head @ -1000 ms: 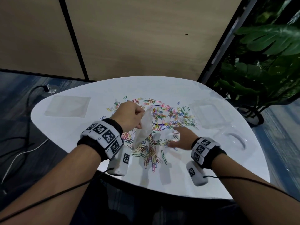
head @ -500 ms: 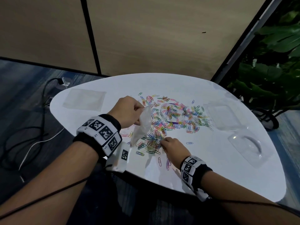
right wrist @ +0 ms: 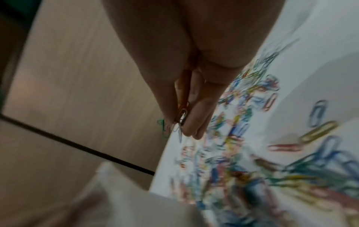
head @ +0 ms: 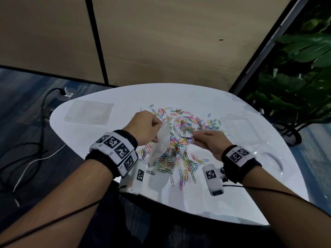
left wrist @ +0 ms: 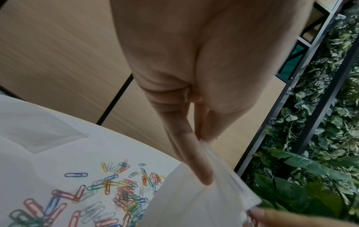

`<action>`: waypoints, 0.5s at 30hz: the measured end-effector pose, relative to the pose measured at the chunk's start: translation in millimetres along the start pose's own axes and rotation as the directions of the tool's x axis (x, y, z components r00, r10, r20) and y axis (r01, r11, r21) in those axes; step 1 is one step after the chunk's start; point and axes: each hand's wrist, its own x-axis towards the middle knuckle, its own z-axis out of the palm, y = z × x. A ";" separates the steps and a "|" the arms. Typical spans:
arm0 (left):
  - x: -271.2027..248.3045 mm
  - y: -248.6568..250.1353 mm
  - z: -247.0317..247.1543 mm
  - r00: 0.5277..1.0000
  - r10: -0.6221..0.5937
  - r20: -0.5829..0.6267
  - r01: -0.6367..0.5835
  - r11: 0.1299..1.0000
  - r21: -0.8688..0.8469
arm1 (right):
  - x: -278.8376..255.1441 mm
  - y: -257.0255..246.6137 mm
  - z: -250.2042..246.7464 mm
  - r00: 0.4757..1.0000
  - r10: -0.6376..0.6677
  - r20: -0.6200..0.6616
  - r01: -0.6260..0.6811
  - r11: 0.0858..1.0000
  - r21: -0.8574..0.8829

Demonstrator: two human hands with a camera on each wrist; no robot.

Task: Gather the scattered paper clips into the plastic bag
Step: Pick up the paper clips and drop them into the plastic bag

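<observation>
Many coloured paper clips [head: 184, 129] lie scattered over the middle of the white table [head: 232, 199]. My left hand [head: 145, 127] pinches the top edge of a small clear plastic bag [head: 161, 142], which hangs above the clips; the left wrist view shows finger and thumb clamped on the bag [left wrist: 196, 204] rim. My right hand [head: 206, 139] is raised just right of the bag's mouth and pinches a few paper clips [right wrist: 181, 118] between thumb and fingers. The bag [right wrist: 124, 199] appears blurred below that hand.
A flat clear bag [head: 89, 112] lies at the table's far left, another clear sheet [head: 240, 127] at the right. A clear plastic lid [head: 268, 158] sits near the right edge. Green plants [head: 295, 83] stand to the right; cables [head: 35, 140] trail on the floor at left.
My right hand pinched clips from the pile near the front, then rose and moved right and up beside the bag's mouth. The left hand kept holding the bag up.
</observation>
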 end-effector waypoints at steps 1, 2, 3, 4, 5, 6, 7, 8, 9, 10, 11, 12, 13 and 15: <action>1.0 1.4 3.2 1.000 0.004 0.006 -0.004 1.000 0.004 | -5.7 -10.2 3.9 0.999 -0.012 0.048 0.009 0.998 0.068; 2.5 4.0 7.0 1.000 0.012 0.015 -0.012 1.000 0.004 | -11.6 -18.7 7.0 0.995 -0.038 0.091 0.029 0.994 0.101; 4.0 6.2 10.9 0.999 0.020 0.026 -0.020 1.000 0.005 | -17.0 -25.0 11.4 0.989 -0.065 0.135 0.050 0.992 0.117; 5.7 8.3 15.0 0.999 0.028 0.036 -0.028 1.000 0.010 | -21.9 -28.7 16.0 0.982 -0.086 0.171 0.068 0.991 0.112; 6.4 11.2 19.1 0.998 0.035 0.045 -0.035 0.999 0.013 | -26.8 -30.5 20.7 0.976 -0.099 0.193 0.081 0.992 0.097; 6.8 14.2 23.2 0.998 0.041 0.051 -0.042 0.999 0.009 | -30.5 -29.3 25.6 0.974 -0.102 0.200 0.090 0.993 0.071; 7.0 17.8 27.2 0.997 0.048 0.055 -0.048 0.999 -0.002 | -33.2 -26.2 30.3 0.976 -0.098 0.197 0.091 0.995 0.043; 7.2 21.2 30.7 0.997 0.054 0.056 -0.053 0.998 -0.016 | -34.0 -21.1 34.5 0.978 -0.103 0.180 0.106 0.994 -0.007; 6.3 24.6 34.1 0.997 0.056 0.057 -0.054 0.998 -0.024 | -34.4 -16.1 37.4 0.978 -0.136 0.158 0.152 0.984 -0.096; 5.4 27.5 37.3 0.997 0.054 0.056 -0.053 0.998 -0.025 | -33.9 -11.2 38.7 0.970 -0.198 0.138 0.227 0.945 -0.237; 4.2 29.5 40.0 0.997 0.050 0.055 -0.049 0.999 -0.020 | -32.9 -7.8 39.4 0.956 -0.260 0.133 0.291 0.879 -0.378; 3.8 30.6 42.2 0.997 0.048 0.056 -0.047 0.999 -0.019 | -32.7 -6.0 39.9 0.945 -0.296 0.141 0.327 0.809 -0.488; 3.1 31.5 43.9 0.997 0.046 0.060 -0.044 0.999 -0.020 | -33.5 -5.6 40.1 0.938 -0.314 0.148 0.343 0.765 -0.545; 2.9 32.3 45.3 0.996 0.051 0.071 -0.049 0.999 -0.024 | -38.3 -9.1 42.0 0.921 -0.357 0.157 0.379 0.725 -0.575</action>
